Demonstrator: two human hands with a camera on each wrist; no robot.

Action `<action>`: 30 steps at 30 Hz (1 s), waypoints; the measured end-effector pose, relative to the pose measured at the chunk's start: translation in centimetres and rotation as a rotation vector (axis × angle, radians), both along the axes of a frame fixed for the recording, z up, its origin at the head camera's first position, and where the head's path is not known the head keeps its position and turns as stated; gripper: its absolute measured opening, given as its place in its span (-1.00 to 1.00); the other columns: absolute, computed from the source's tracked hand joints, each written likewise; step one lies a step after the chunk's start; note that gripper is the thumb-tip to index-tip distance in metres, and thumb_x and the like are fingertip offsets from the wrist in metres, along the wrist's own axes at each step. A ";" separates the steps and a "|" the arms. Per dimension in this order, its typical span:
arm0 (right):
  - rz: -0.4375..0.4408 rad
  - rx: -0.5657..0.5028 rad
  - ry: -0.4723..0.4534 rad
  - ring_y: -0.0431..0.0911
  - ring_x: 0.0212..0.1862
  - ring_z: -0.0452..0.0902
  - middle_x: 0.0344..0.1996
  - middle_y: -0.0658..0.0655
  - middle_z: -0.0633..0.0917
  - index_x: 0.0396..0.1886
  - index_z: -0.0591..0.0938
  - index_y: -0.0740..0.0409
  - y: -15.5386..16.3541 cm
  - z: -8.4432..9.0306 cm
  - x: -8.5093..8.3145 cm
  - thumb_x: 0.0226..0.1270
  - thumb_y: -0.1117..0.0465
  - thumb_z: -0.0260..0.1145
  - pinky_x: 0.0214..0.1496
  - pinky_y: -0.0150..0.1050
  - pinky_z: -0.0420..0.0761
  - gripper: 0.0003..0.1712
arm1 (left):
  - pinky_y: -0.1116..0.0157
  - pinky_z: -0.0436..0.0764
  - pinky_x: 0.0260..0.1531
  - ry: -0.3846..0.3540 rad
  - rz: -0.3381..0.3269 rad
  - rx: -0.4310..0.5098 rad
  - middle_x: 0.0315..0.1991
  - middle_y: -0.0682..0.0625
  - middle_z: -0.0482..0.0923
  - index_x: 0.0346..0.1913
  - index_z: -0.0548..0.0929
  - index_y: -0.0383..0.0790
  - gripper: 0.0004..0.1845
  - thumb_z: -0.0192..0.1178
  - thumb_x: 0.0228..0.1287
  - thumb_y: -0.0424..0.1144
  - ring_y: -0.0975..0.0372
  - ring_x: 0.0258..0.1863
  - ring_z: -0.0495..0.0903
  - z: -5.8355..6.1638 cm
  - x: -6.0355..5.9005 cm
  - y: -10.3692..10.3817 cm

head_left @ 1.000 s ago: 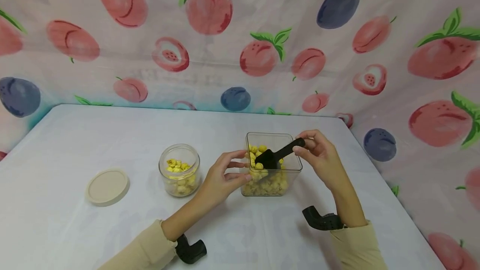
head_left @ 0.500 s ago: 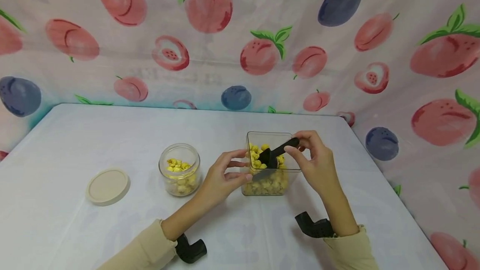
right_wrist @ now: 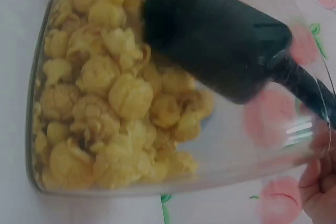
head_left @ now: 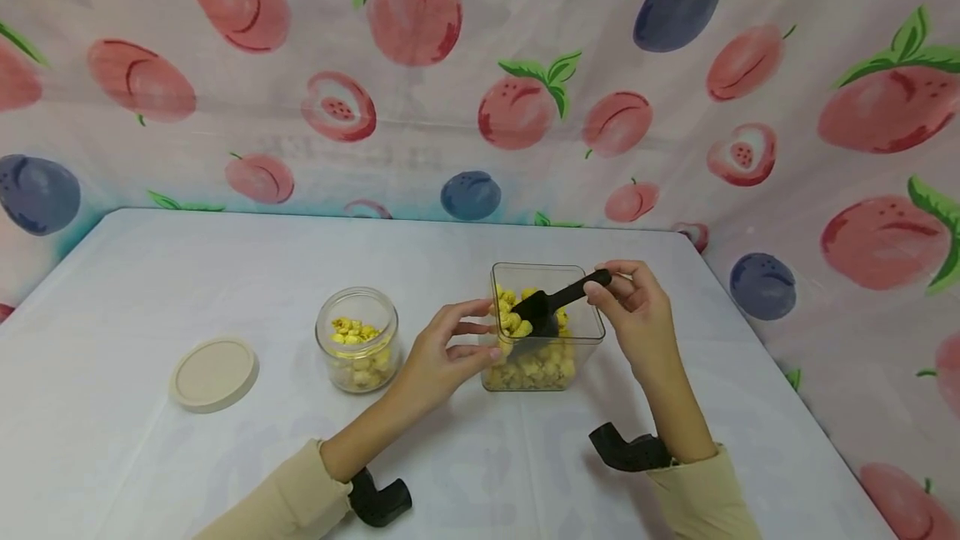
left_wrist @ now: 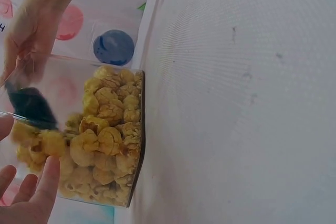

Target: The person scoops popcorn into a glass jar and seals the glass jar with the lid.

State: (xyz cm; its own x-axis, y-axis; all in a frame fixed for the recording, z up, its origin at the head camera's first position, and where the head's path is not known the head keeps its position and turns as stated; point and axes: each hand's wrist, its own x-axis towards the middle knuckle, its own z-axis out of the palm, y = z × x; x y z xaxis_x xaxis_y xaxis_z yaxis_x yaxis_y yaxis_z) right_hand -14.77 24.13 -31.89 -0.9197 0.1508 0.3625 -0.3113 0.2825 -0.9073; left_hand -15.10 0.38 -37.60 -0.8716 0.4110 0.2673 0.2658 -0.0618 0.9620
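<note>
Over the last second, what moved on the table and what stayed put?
The right hand kept its pinch on the black scoop and worked it slightly inside the square clear container: the blade dipped into the yellow puffs half a second ago and now sits a little higher. The left hand still steadies the container's side. The glass jar and the round lid have not moved.
</note>
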 end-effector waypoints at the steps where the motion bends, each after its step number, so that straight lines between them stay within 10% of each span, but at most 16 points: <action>1: -0.007 -0.021 0.002 -0.32 -0.40 0.54 -0.49 -0.24 0.67 -0.13 0.48 0.22 0.0 0.1 0.0 0.21 0.40 0.27 -0.25 -0.51 0.52 -0.76 | 0.35 0.60 -0.04 0.002 -0.003 0.001 0.22 -0.14 0.30 0.28 0.34 -0.19 -0.39 0.26 0.15 -0.38 0.01 0.11 0.46 0.0 0.0 0.0; 12: 0.185 0.219 0.183 -0.27 -0.31 0.46 -0.36 -0.22 0.64 -0.09 0.44 0.43 0.8 0.2 0.2 0.17 0.55 0.21 -0.30 -0.48 0.45 -0.71 | 0.37 0.60 -0.04 -0.002 -0.011 0.004 0.24 -0.12 0.29 0.28 0.34 -0.18 -0.40 0.26 0.16 -0.38 0.01 0.12 0.45 0.2 0.0 0.1; 20: 0.294 0.119 0.108 -0.27 -0.26 0.49 -0.33 -0.14 0.67 -0.07 0.41 0.43 2.0 -0.1 -0.1 0.22 0.51 0.19 -0.25 -0.50 0.47 -0.72 | 0.37 0.60 -0.04 0.002 -0.011 -0.004 0.24 -0.11 0.29 0.29 0.33 -0.17 -0.39 0.26 0.16 -0.37 0.02 0.11 0.46 0.1 -0.1 0.1; 30: 0.162 -0.064 0.029 -0.30 -0.35 0.49 -0.41 -0.20 0.67 -0.14 0.50 0.03 0.5 -0.8 -0.3 0.25 0.47 0.19 -0.23 -0.49 0.50 -0.71 | 0.37 0.60 -0.04 0.009 -0.001 -0.007 0.23 -0.12 0.30 0.28 0.34 -0.17 -0.40 0.26 0.16 -0.37 0.02 0.11 0.46 -0.1 0.0 -0.1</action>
